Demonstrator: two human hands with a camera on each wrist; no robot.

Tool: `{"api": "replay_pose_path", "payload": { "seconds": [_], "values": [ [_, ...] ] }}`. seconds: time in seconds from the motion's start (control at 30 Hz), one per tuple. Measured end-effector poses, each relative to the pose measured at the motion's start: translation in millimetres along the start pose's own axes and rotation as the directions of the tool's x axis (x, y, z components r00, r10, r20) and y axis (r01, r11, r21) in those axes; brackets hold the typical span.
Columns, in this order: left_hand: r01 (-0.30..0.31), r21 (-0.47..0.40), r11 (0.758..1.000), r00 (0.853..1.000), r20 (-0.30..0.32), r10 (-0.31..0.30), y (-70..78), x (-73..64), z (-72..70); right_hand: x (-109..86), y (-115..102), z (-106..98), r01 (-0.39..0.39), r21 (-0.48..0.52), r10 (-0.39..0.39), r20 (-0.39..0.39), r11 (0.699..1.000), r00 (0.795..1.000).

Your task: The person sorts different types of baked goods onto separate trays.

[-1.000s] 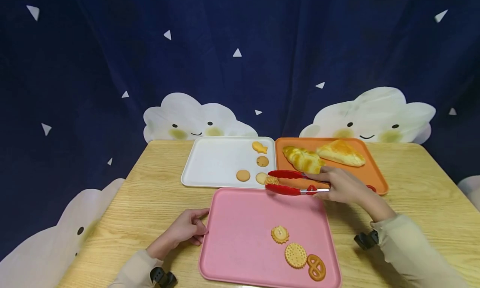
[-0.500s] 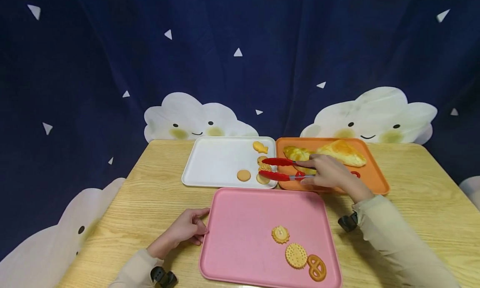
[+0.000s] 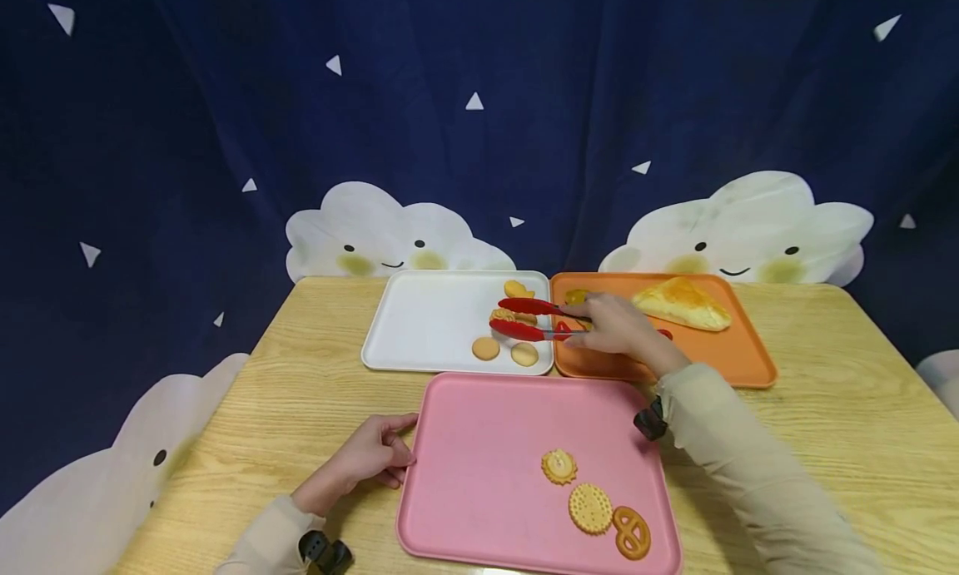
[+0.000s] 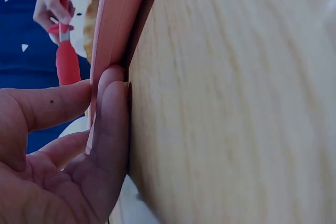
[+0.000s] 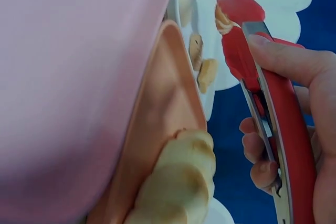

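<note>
My right hand (image 3: 618, 329) grips red-tipped tongs (image 3: 517, 331), reaching across the orange tray (image 3: 722, 363) to the right part of the white tray (image 3: 430, 317). Between the tong tips sits a swirled cookie (image 5: 224, 20), held above the white tray in the right wrist view. Near it on that tray are a fish-shaped cracker (image 3: 517, 289), a plain brown round cookie (image 3: 485, 348) and a pale round cookie (image 3: 524, 354). My left hand (image 3: 375, 450) pinches the left edge of the pink tray (image 3: 479, 458), thumb at the rim, fingers against its underside in the left wrist view.
On the pink tray lie a scalloped cookie (image 3: 559, 467), a dotted round cracker (image 3: 591, 508) and a pretzel (image 3: 632, 532). The orange tray bears a triangular pastry (image 3: 682, 303) and a braided bread (image 5: 181, 177). A dark blue curtain (image 3: 479, 159) hangs behind the wooden table (image 3: 300, 375).
My right hand has carried the tongs and swirled cookie leftward and away from me, from the white tray's near right corner to farther over it. The left hand keeps its place.
</note>
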State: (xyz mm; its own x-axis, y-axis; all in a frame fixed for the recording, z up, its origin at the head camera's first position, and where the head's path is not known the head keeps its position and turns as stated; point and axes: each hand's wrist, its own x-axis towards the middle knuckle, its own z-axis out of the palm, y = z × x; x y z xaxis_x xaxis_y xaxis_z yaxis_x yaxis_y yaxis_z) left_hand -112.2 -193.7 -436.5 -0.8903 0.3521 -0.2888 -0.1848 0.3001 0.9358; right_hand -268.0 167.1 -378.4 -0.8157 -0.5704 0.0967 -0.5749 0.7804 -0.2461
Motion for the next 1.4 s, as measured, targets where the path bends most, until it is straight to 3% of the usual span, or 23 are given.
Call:
{"api": "replay_pose_path", "payload": {
  "seconds": [0.13,0.27,0.57,1.07,1.4],
  "values": [
    [0.0,0.003,1.0,1.0,-0.001,0.0,0.1,0.2,-0.3,10.0,-4,7,0.008,-0.039,-0.008,-0.003,0.999,1.0],
    [0.003,0.004,1.0,1.0,-0.001,-0.002,0.7,0.2,0.0,16.6,-9,11,-0.041,-0.062,0.043,0.027,0.997,0.999],
    [0.004,0.0,1.0,1.0,0.003,-0.004,1.0,0.3,0.3,19.2,-14,13,-0.102,-0.04,0.104,0.06,0.994,0.993],
    [0.0,-0.001,1.0,1.0,0.001,0.0,0.4,-0.2,0.5,-14.1,-15,8,-0.127,0.035,0.129,-0.064,0.991,0.99],
    [0.002,0.002,1.0,1.0,0.001,-0.002,1.7,-1.5,1.0,-47.3,-16,5,-0.083,0.039,0.087,-0.13,0.996,0.988]
  ]
}}
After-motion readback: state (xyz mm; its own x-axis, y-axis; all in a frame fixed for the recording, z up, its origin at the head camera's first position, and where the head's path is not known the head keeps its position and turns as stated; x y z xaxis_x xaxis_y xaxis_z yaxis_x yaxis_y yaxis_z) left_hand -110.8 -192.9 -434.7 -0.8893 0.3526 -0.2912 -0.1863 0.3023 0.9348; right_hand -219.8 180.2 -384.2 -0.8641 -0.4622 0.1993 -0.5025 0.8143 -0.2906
